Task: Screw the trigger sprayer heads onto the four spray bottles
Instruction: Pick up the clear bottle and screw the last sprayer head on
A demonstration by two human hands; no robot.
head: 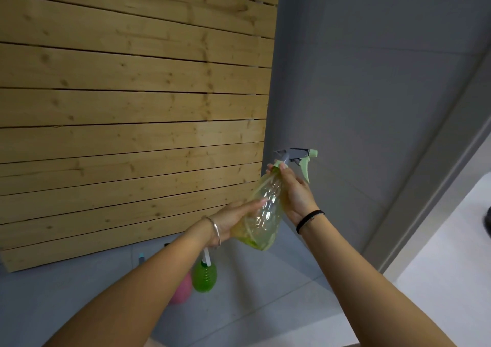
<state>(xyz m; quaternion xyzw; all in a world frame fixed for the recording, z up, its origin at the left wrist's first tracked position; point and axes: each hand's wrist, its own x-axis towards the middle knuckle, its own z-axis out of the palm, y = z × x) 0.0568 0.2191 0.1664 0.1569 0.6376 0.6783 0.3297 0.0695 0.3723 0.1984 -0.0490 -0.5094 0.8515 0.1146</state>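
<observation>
Clearly the whole matter turns on one line: the long axis of the yellow bottle, which is held up in the air in front of the grey wall and slants from its base at lower left to its neck at upper right. The left hand is at the low end, thumb laid along the front of the body and fingers wrapped behind it (they show only dimly through the plastic), so it holds the bottle against turning. The right hand is at the high end and nearer the joint, its fingertips pinching the pale green collar of the sprayer head, whose trigger and nozzle point away to the right. Twisting, I judge, has to run about that slanted axis, with the collar kept square to the neck; how far it is threaded on I cannot tell. Down on the floor, well apart from the hands, a green bottle and a pink bottle stand just beside each other.
</observation>
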